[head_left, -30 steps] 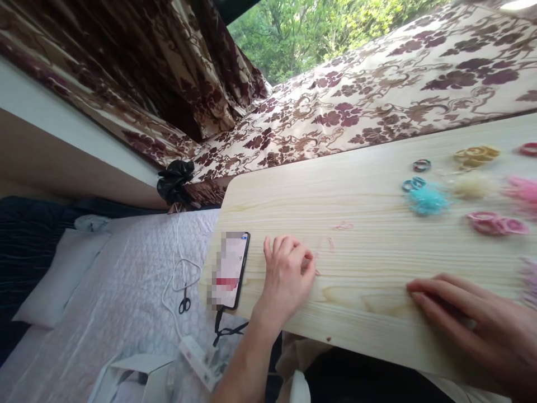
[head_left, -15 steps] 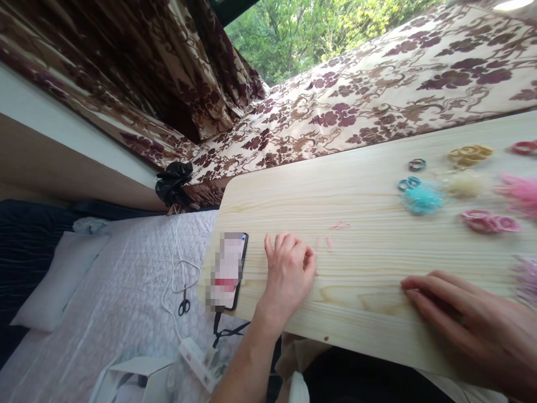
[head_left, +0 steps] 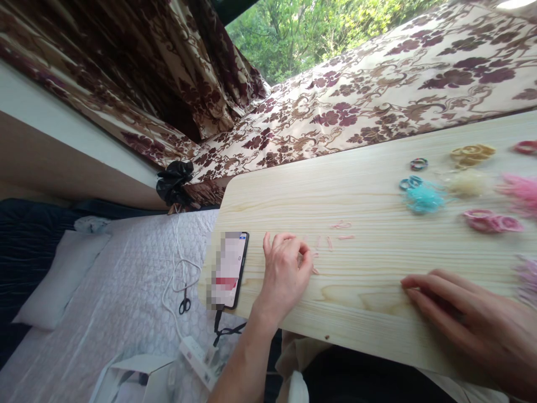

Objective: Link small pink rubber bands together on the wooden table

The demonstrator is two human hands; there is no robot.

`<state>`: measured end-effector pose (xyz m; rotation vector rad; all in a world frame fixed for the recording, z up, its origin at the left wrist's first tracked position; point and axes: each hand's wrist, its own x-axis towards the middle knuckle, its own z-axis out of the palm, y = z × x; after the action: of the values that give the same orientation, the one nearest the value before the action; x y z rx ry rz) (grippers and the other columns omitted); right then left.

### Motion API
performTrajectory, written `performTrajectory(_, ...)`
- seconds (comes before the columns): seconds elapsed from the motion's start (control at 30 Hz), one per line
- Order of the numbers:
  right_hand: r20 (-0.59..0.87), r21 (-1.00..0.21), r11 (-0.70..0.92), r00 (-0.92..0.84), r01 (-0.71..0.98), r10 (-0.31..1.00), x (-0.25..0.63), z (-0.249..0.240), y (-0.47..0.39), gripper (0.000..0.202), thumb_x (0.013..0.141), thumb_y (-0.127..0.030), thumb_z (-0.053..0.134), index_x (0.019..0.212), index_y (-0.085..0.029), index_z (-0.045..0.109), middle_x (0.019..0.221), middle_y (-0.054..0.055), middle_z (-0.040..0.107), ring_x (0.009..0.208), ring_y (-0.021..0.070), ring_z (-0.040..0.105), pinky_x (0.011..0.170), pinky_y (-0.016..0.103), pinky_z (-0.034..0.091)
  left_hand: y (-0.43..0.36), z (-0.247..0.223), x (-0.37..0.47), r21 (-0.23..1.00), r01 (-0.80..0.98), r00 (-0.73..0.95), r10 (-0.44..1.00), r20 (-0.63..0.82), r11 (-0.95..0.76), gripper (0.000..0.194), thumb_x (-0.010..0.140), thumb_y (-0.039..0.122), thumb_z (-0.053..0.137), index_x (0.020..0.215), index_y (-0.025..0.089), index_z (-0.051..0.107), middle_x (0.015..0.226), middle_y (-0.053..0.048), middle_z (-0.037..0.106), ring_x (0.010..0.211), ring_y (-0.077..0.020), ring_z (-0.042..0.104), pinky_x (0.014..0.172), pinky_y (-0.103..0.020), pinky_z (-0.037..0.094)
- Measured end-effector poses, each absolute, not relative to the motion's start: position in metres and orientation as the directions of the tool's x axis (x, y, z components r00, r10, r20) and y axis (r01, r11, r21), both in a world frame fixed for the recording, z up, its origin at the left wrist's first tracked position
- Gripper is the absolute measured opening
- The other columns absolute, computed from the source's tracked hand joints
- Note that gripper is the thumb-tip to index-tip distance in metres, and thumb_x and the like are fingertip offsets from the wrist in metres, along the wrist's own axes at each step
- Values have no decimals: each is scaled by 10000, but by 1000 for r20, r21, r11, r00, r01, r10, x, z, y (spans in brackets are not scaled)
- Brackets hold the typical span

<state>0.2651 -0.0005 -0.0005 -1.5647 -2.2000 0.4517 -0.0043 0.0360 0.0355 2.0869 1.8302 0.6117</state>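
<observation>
My left hand (head_left: 287, 268) rests on the wooden table (head_left: 293, 196) with thumb and index finger pressed together beside small pink bands; what the pinch holds, if anything, is too small to make out. Several thin pink bands (head_left: 329, 243) lie just right of those fingertips. Farther right, my right hand (head_left: 465, 313) lies on its side near the front edge, fingers together and tips touching the thumb. Whatever is between them is hidden. Beyond that hand are pink hair ties (head_left: 490, 220) and a turquoise pile of bands (head_left: 423, 197).
A phone (head_left: 230, 271) lies at the table's left end, with a cable. Yellow ties (head_left: 472, 155), a bright pink pile (head_left: 522, 193) and a lilac pile (head_left: 527, 280) sit at the right. Scissors (head_left: 184, 302) and a power strip (head_left: 197, 361) are on the bed.
My left hand has shifted slightly left. Another pink band now shows on the table right of the others, and more bands are visible by the fingertips. My right hand has stayed put.
</observation>
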Motion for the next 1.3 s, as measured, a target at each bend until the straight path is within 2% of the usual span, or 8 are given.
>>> performTrajectory(0.1,113,-476,312,-295,822,949,266,-1,-1,232,932,-412,482,898,-299,682,819,10,723,542,145,662,431,256,435,36,37,-4,524,842,84,991,108,-129,180,858,84,571,736,215,589,852,1,686,1004,-189,612,1160,-577,237)
performTrajectory(0.2,121,-471,316,-294,823,948,266,0,-1,231,937,-406,481,892,-297,679,822,1,723,545,137,662,434,254,434,36,39,-3,551,826,66,991,115,-118,187,846,68,586,734,217,601,821,14,687,931,-177,624,1144,-543,294)
performTrajectory(0.4,115,-468,305,-285,829,952,262,5,0,265,945,-406,452,895,-289,684,823,15,728,549,149,665,447,265,442,35,41,1,594,788,99,986,137,-161,161,845,75,604,811,227,647,906,-16,709,1035,-206,624,1112,-514,362)
performTrajectory(0.57,156,-435,371,-337,820,928,264,2,2,275,951,-396,447,917,-264,686,833,21,735,600,156,698,478,246,482,29,45,16,657,731,155,982,105,-186,218,836,55,574,936,237,638,867,2,702,991,-192,638,1160,-536,300)
performTrajectory(0.67,286,-423,444,-349,790,892,262,6,3,247,951,-342,449,911,-242,671,795,10,734,561,143,691,449,233,482,26,47,30,702,679,212,973,95,-217,252,819,46,562,974,238,614,858,16,692,1015,-186,633,1185,-547,252)
performTrajectory(0.8,436,-497,493,-285,714,853,251,23,1,186,952,-257,470,907,-217,647,773,16,722,559,107,669,490,194,501,23,49,48,732,625,305,948,90,-271,263,811,43,562,993,228,601,845,16,684,1019,-184,629,1185,-538,253)
performTrajectory(1.0,444,-605,496,-253,623,860,243,34,-5,118,933,-189,523,918,-197,640,752,16,670,543,69,603,482,156,479,20,53,64,734,595,382,919,99,-326,251,811,43,578,991,214,608,871,13,687,1014,-177,623,1204,-538,208)
performTrajectory(1.3,445,-629,512,-269,585,854,246,34,-9,165,927,-161,514,867,-204,662,748,14,664,598,78,616,523,171,479,13,59,73,708,593,439,891,115,-383,250,814,49,589,999,215,618,833,16,684,999,-180,616,1191,-524,230)
